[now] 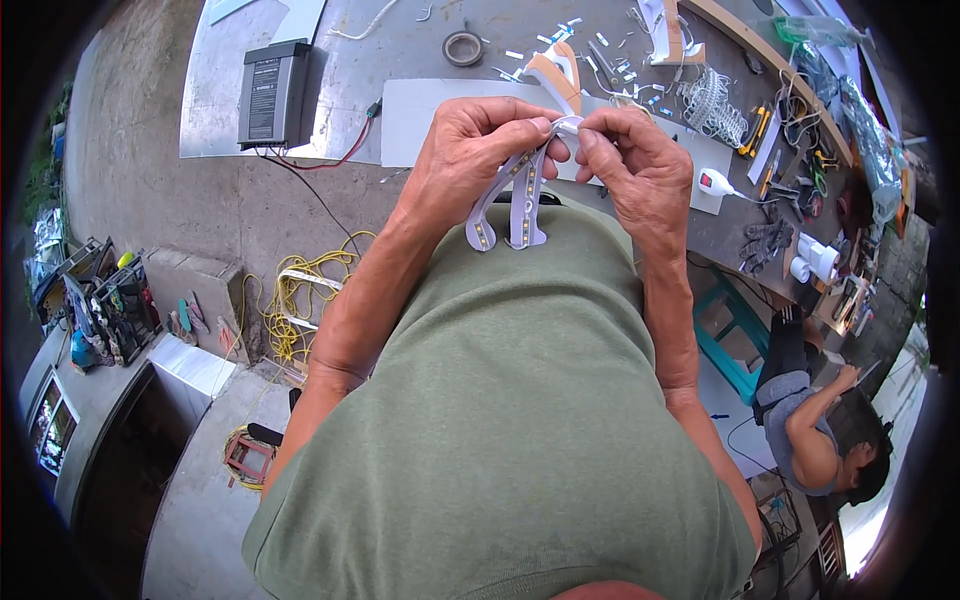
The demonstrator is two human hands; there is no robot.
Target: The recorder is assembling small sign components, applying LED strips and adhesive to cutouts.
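Observation:
Close in front of my shirt, my left hand (465, 150) pinches a white letter-shaped panel (526, 222) at its upper end. Short LED strips with yellow chips run along the panel's two hanging legs. Opposite it, my right hand (645, 165) is closed in a pinch at the top of the panel. A small white end (568, 126) shows between the two hands; whether it is wire or strip I cannot tell. Just beyond my fingers, an orange-and-white curved letter piece (555, 75) lies on the table.
A black power supply box (274, 95) with red and black leads sits at the table's left. Tape (462, 48) lies beyond a white sheet (412, 110). On the right are coiled white wire (714, 105), a white-and-red glue gun (715, 183) and gloves (765, 243). A person (805, 425) sits near a teal stool (735, 340).

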